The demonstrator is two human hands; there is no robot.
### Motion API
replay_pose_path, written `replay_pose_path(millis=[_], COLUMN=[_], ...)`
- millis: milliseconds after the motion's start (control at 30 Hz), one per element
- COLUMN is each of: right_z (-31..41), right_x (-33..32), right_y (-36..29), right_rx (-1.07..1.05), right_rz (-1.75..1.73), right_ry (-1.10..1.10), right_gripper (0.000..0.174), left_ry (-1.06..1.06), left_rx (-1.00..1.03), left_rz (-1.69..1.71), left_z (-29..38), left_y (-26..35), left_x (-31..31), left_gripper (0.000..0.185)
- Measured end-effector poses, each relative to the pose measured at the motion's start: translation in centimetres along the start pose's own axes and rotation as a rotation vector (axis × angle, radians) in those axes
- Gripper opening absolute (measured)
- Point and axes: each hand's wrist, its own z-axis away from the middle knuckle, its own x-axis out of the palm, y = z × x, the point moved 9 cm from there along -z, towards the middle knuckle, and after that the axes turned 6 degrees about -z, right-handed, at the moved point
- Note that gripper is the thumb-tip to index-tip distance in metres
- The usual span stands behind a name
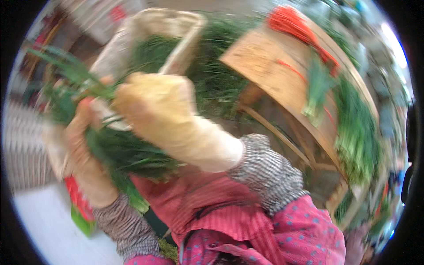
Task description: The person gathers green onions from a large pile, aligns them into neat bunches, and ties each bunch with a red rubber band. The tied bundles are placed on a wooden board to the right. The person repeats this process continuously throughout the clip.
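Motion blurs both hands, which are close together at the left of the head view. My right hand (155, 106), in a yellow glove, is curled around long green leafy stalks (73, 71) that stick out to the upper left. Against the same stalks, the thumb and fingers of my left hand (82, 116) close from the other side. A pale strip (111, 114) shows between the hands; I cannot tell what it is. Below them, a dark green bundle of leaves (132, 150) lies over my lap, partly hidden by my right forearm.
A dirty white foam box (116, 49) holds more greens (154, 51). Loose greens (218, 66) are heaped beside it. On the wooden table (258, 59) at right lie red ties (291, 25), a small bunch (316, 89) and a larger pile of green stalks (357, 132).
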Motion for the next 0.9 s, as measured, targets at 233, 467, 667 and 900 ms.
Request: replay_pose_path(millis=[233,467,667,900], right_z=[5.2,12.0,21.0,17.4], right_x=[-6.7,-27.1,-30.6,-24.6], right_y=[13.1,19.9,25.3,20.3], right_rx=[0.833,0.729,1.184,0.992], right_rz=[-0.806,-0.005,0.28,0.2], right_ry=[0.253,0.559,0.308,0.206], right_gripper=[0.017,0.011,0.022,0.015], left_ry=[0.14,0.318,0.486,0.572], left_rx=[0.087,0.042,0.05,-0.02], left_rz=[-0.215,-0.317,-0.301,-0.016], left_z=[-0.3,4.3,9.9,9.4], left_y=[-1.9,-5.0,-9.6,-10.3], left_x=[-6.6,-15.5,-20.9,-19.7], left_gripper=[0.048,0.057,0.052,0.046])
